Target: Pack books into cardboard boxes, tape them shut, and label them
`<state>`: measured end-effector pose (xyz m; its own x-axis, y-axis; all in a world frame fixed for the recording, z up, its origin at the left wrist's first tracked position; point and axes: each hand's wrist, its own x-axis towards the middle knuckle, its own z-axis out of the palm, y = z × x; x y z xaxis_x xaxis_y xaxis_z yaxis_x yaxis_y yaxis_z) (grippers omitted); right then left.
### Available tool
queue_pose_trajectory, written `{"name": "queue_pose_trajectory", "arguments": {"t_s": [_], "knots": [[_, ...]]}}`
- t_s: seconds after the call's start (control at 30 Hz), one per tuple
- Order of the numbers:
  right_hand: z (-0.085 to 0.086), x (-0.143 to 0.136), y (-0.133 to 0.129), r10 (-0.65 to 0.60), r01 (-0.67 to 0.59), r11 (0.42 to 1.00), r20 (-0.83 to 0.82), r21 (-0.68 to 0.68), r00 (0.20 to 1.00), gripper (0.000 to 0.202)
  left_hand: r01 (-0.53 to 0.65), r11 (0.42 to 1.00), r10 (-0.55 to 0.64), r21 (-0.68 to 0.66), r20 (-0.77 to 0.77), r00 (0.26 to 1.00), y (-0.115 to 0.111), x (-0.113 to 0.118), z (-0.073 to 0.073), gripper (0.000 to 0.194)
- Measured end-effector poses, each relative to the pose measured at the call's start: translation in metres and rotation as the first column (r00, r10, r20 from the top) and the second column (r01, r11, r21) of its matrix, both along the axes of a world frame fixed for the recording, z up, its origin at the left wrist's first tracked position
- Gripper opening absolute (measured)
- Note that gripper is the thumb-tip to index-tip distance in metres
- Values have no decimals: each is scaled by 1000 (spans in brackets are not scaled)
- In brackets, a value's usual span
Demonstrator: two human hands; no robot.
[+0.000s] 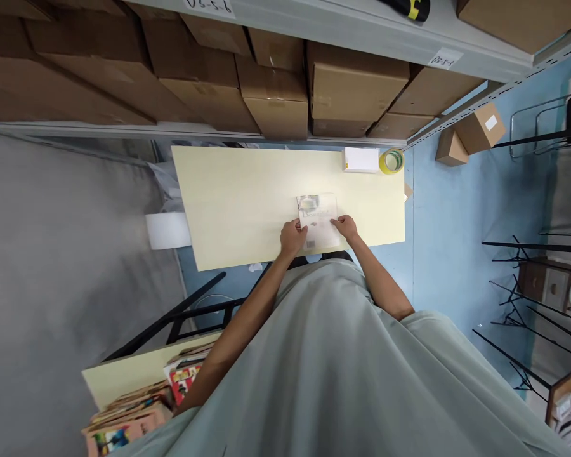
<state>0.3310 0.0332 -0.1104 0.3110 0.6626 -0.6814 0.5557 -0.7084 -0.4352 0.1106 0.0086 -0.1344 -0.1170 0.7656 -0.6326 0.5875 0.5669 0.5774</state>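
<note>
Pale booklet [321, 219] between the fingers of the left hand [292, 237] and right hand [346, 227], both equally near, pinching its left and right edges; its long axis runs near-to-far, at the near side of the table [238, 203].

The person wears a loose, pale grey-green top [333, 355] of plain, smooth-looking cloth, falling in broad, soft folds down the front. Its wide sleeves [428, 327], in the same colour, end around the elbows, leaving the slim forearms [385, 282] bare. The left hand [293, 237] and right hand [345, 227] are bare too.
</note>
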Motion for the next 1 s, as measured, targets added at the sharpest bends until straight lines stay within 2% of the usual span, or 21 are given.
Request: {"name": "queue_pose_trajectory", "arguments": {"t_s": [0.13,0.27,0.33,0.47,0.63,0.73,0.83,1.0], "knots": [[-7,3,3,15,-15,1000,-114,0,993,28,-87,995,88,-43,7,996,0,0,0,35],[-14,4,6,-81,72,996,-212,-49,974,26,-135,988,134,-69,-26,991,4,0,-1,35],[-17,4,7,-87,69,995,-260,-78,962,23,-161,984,159,-81,-29,987,7,0,-1,34],[-19,1,4,-25,1,998,-350,-68,936,23,-201,976,198,-89,-41,979,12,3,0,34],[-13,12,-2,144,-121,989,-390,84,910,30,-195,976,190,-100,-58,980,11,21,4,29],[-8,33,-5,194,-163,980,-366,115,910,27,-170,981,163,-94,-72,984,7,38,7,31],[-3,67,-8,146,-94,985,-410,144,900,23,-117,990,113,-84,-50,992,6,62,13,34],[14,151,-10,71,-8,992,-488,130,870,27,36,996,-27,-76,112,993,12,120,27,34]]}}
